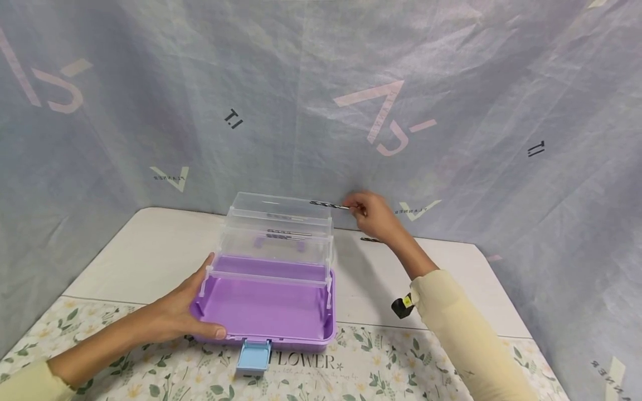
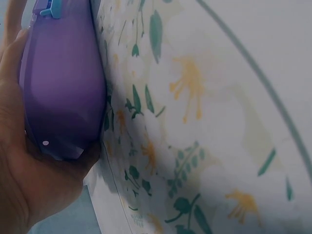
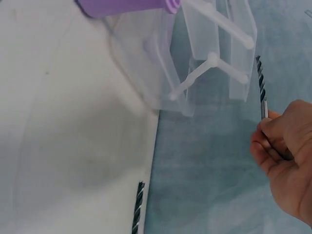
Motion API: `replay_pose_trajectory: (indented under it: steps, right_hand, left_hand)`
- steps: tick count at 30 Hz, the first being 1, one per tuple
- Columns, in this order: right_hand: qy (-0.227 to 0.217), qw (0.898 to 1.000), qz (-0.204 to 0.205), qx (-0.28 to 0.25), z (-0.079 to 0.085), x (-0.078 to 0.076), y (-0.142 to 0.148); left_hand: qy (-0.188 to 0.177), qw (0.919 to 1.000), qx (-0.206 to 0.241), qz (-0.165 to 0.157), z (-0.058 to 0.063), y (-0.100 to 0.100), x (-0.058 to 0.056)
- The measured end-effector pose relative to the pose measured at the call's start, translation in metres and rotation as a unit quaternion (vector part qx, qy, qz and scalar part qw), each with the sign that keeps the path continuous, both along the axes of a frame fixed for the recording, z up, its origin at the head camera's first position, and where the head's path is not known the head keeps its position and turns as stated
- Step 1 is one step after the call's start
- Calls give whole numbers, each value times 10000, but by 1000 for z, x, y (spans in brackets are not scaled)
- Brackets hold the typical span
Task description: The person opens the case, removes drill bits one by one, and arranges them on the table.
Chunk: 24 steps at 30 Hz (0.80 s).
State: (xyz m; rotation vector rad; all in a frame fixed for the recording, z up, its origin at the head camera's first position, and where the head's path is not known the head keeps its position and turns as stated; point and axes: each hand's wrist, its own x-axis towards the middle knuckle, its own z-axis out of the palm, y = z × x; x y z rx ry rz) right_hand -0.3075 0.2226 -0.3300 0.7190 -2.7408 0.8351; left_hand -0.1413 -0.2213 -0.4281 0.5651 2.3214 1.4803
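Observation:
A purple toolbox (image 1: 271, 309) stands unfolded, its clear stepped trays (image 1: 281, 220) raised toward the back. My left hand (image 1: 183, 312) grips the box's left end, the thumb over the front rim and the fingers along the side; in the left wrist view the hand wraps round that purple end (image 2: 63, 83). At the upper right of the trays, my right hand (image 1: 371, 214) pinches a dark twist drill bit (image 1: 326, 205) by its shank. The bit points left, over the top tray's right end. Several other bits (image 1: 288, 235) show through a lower clear tray.
Another drill bit (image 3: 138, 209) lies on the white table near the back edge, below my right wrist. A small black and yellow object (image 1: 401, 306) sits by the right sleeve. The toolbox's blue latch (image 1: 253, 356) hangs over the flowered cloth (image 1: 381, 362). A grey curtain (image 1: 301, 111) rises behind.

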Motion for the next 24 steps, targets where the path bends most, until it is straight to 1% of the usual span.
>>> replay_pose_trajectory:
  steps: [5,10,17,21,24]
  right_hand:
    - [-176,9996,-88,-202,-7,1,11]
    - [-215,9990,-200,-347,-13,3,27]
    - [-377,9980,-490,-102,-23,9,55]
    - [-469,9965,-679,104,-34,10,72]
    - [-507,9959,-722,197,-45,10,84]
  left_hand:
    - [64,10000,-33,17,-1,-1,0]
    - [142,9998,-141,46,-1,-1,0]
    - [70,10000,-50,24,-2,-1,-1]
    - [-8,10000,71,-12,-2,-1,-1]
    - [28,10000,39,-23,-1,-1,-2]
